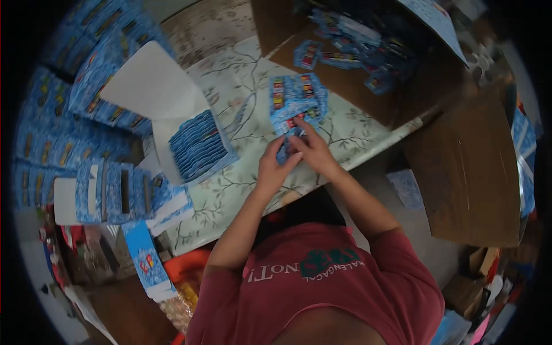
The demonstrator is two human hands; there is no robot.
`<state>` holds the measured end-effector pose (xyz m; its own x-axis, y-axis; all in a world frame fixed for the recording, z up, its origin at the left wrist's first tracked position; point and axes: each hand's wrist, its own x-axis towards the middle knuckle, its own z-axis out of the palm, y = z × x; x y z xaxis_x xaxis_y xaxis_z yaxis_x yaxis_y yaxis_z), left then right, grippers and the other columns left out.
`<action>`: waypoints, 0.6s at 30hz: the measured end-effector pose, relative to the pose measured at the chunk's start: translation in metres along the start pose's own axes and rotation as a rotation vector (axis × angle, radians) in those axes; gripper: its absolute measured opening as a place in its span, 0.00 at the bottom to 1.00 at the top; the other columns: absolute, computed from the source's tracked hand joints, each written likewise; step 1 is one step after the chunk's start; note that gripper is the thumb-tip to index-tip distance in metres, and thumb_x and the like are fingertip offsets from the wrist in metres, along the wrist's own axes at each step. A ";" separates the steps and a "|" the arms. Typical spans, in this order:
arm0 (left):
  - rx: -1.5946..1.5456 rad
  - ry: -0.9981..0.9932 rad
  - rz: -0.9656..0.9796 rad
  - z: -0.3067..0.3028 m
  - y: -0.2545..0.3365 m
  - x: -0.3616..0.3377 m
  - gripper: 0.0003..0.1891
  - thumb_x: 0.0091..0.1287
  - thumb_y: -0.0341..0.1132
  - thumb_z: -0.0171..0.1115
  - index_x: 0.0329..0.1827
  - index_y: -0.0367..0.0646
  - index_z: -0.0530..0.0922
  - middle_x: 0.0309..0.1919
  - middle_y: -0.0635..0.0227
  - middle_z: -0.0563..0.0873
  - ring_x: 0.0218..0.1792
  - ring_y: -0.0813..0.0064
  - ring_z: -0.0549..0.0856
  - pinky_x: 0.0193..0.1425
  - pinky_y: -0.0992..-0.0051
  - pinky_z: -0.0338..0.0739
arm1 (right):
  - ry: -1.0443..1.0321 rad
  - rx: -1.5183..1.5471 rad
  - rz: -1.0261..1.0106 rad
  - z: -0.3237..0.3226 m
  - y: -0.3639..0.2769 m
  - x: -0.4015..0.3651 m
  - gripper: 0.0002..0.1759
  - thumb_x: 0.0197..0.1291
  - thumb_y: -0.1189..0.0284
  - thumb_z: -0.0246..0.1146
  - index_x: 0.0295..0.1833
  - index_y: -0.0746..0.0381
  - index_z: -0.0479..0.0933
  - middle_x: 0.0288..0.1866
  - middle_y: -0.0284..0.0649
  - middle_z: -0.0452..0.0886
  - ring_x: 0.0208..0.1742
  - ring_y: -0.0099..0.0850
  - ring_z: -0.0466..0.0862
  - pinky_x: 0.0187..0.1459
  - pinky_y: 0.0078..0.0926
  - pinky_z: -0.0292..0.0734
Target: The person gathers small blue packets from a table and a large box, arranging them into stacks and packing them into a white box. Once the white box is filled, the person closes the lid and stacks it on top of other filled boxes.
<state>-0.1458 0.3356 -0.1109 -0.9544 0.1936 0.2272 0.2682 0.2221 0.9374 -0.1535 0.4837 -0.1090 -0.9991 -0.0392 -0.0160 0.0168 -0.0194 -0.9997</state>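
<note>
Above the table's front edge my left hand (277,167) curls its fingers and thumb round the near end of some small blue packets (283,153). From the right, my right hand (315,152) closes on the same packets, its fingertips pressing on them. How many lie between my hands is hidden. Just beyond my fingertips, several blue packets with colourful printed strips (299,92) rest on the table, partly overlapping. To the left, a white-lined box (167,129) with its lid up holds a tight row of blue packets (198,146).
A flower-patterned cloth (230,201) covers the table. At the back right, a large cardboard box (368,109) holds loose blue packets (351,43). Blue printed boxes (52,138) are stacked on the left. A brown carton (466,167) stands right of the table.
</note>
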 end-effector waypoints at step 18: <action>0.382 -0.043 0.189 -0.044 0.018 -0.003 0.07 0.58 0.25 0.63 0.39 0.39 0.80 0.40 0.61 0.84 0.38 0.59 0.83 0.39 0.68 0.78 | -0.010 -0.234 -0.146 -0.091 -0.044 0.069 0.08 0.61 0.71 0.63 0.43 0.65 0.77 0.31 0.34 0.78 0.35 0.20 0.75 0.39 0.20 0.71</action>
<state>-0.1443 0.2967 -0.0828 -0.8797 0.3025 0.3668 0.4747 0.5155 0.7134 -0.2263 0.5727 -0.0677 -0.9898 -0.0626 0.1280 -0.1383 0.2061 -0.9687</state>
